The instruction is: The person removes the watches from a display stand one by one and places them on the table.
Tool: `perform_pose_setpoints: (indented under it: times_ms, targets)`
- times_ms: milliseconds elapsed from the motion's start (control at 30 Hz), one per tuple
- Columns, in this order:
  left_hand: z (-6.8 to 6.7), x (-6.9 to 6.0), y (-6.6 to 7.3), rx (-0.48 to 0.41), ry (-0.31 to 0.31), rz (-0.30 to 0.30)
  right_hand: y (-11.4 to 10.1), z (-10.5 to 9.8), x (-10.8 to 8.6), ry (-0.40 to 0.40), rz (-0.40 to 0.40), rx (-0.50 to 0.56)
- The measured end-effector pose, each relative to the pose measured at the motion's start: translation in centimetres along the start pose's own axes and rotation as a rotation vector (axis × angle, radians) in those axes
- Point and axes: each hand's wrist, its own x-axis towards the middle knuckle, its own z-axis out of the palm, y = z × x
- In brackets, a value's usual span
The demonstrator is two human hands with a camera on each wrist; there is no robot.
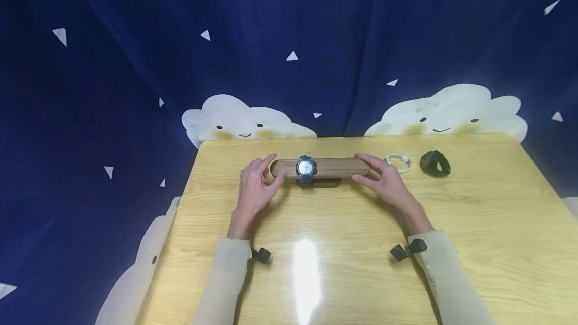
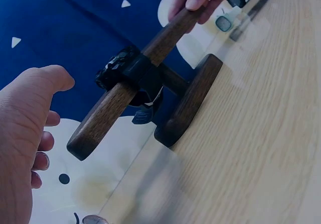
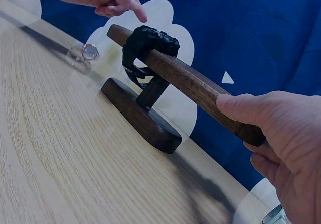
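Observation:
A dark wooden watch stand (image 1: 338, 166) stands on the table, its long crossbar held up by a post above a rounded base (image 3: 145, 121). Around the bar, left of its middle, hangs a black digital watch (image 1: 305, 167) with its face up. My right hand (image 1: 389, 182) grips the bar's right end between thumb and fingers, as the right wrist view (image 3: 286, 143) confirms. Beside the bar's left end is my left hand (image 1: 256, 187), thumb and fingers spread; in the left wrist view a gap separates it from the wood.
Right of the stand lie a white-strapped watch (image 1: 399, 163) and a black watch (image 1: 435, 163). Another round-faced watch (image 3: 90, 52) lies left of the stand, mostly hidden by my left hand in the head view. A blue curtain (image 1: 289, 14) hangs behind the wooden table (image 1: 361, 255).

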Motion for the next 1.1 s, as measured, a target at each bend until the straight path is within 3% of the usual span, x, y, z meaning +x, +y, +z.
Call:
perform_pose_setpoints:
  times_ms: [267, 567, 867, 1100]
  targets:
    - [0.5, 0.2, 0.7, -0.012, -0.008, 0.024, -0.1, 0.0, 0.2, 0.000, 0.000, -0.012]
    - [1.4, -0.1, 1.3, 0.037, 0.005, 0.054, 0.0, 0.0, 0.1, 0.002, -0.021, -0.009]
    - [2.0, -0.5, 1.9, 0.081, -0.027, 0.055, 0.3, 0.0, 0.0, 0.010, -0.027, -0.022]
    - [2.7, -0.7, 2.1, 0.076, 0.019, 0.107, 0.2, 0.1, 0.0, 0.008, -0.038, -0.019]
